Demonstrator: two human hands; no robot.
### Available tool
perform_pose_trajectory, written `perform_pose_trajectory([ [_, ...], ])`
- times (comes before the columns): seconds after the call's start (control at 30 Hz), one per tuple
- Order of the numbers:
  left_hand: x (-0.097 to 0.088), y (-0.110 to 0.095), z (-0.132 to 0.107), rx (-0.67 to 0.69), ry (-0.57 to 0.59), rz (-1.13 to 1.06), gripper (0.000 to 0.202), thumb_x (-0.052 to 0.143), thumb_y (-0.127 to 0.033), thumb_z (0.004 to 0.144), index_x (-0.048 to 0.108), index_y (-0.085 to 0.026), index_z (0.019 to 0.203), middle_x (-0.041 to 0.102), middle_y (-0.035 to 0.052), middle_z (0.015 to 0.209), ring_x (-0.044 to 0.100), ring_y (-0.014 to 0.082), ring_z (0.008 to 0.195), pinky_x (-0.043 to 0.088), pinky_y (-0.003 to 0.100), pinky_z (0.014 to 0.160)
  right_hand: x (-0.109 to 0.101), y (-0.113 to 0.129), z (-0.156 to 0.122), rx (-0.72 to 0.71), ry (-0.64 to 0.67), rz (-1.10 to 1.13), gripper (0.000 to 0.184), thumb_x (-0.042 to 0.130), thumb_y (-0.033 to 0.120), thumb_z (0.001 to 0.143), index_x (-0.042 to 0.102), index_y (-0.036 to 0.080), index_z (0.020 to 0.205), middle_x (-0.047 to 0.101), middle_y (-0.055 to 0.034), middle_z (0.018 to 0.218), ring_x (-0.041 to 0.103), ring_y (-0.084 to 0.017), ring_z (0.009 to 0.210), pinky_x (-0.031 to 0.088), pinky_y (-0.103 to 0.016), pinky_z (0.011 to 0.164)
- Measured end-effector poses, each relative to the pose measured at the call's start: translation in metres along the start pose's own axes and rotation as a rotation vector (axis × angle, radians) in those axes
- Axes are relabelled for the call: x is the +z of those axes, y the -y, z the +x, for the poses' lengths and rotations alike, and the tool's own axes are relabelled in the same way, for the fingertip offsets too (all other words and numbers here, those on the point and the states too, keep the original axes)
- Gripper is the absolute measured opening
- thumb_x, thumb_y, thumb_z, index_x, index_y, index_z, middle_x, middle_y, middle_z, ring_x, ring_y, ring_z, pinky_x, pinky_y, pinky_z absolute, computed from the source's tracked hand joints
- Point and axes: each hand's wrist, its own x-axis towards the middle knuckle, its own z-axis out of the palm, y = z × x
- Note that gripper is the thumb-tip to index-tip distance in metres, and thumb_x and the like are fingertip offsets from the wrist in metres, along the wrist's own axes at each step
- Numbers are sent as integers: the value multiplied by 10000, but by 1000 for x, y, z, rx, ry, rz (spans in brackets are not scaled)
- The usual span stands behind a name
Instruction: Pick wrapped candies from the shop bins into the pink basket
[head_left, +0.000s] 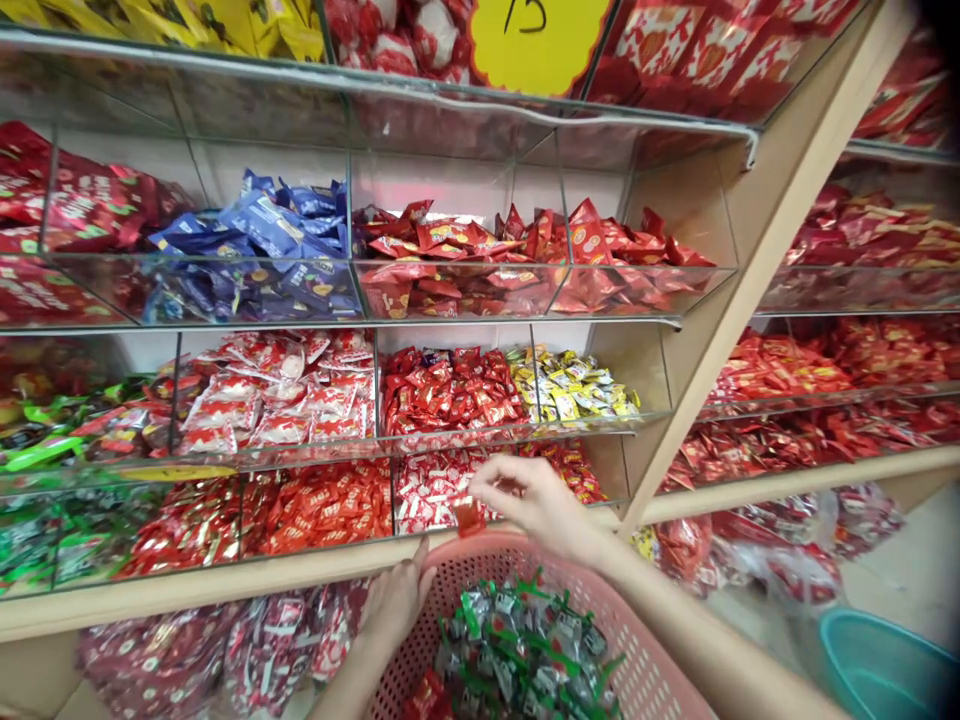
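My left hand (394,598) grips the left rim of a pink perforated plastic basket (626,625), its fingers over the edge. Inside the basket lies a heap of green-and-clear wrapped candies (525,640), and a few red packets (429,697) show at its lower left. Above the basket's far rim is my right hand (529,495), with loosely curled fingers and nothing visible in them. Just below its fingertips is a small red candy packet (469,517); whether it rests on the rim or is in the air, I cannot tell. Behind that hand is a bin of red-and-white candies (431,490).
Clear-fronted shelf bins hold blue packets (262,240), red packets (457,390) and yellow-white candies (577,385). A wooden post (757,270) slants at the right. A shelf ledge (225,577) runs behind the basket. Bagged goods (165,660) lie underneath. A teal tub (889,670) stands lower right.
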Motion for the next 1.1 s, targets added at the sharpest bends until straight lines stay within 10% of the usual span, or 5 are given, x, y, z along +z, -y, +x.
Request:
perform_pose_trajectory([
  [0.27,-6,-2,-2,2,39,-12,516,218,-425,915,266,-261,1401,681,106,1020,648,269,898,482,386,758,111,-98,-84,276,296,-129,134,520,177,782,635,179,712,651,7,681,567,-126,633,385,-213,597],
  [0.5,-2,-1,-3,-2,2,-9,521,204,-435,915,275,-259,1400,686,106,998,654,274,873,482,399,752,154,-125,-108,437,338,-115,125,527,118,701,641,166,681,653,4,664,579,-123,634,373,-196,571],
  [0.73,-2,0,-5,-15,-4,-14,511,207,-447,911,313,-272,1380,681,95,1019,650,275,887,483,391,750,155,-123,-106,485,423,-39,219,445,191,828,580,158,997,643,31,652,580,-103,472,381,-179,451],
  [0.93,-3,-2,-7,-24,2,-18,521,201,-462,909,313,-266,1380,681,101,1024,647,259,895,472,373,766,127,-118,-111,69,622,-607,240,621,220,711,635,200,950,635,-60,993,612,-219,896,481,-279,694],
  [1.1,-3,-3,-7,-41,2,-20,523,193,-468,911,326,-263,1373,675,118,1052,642,255,925,466,372,778,150,-132,-136,-117,615,-938,95,577,177,783,657,157,830,613,-96,952,596,-241,852,506,-345,648],
])
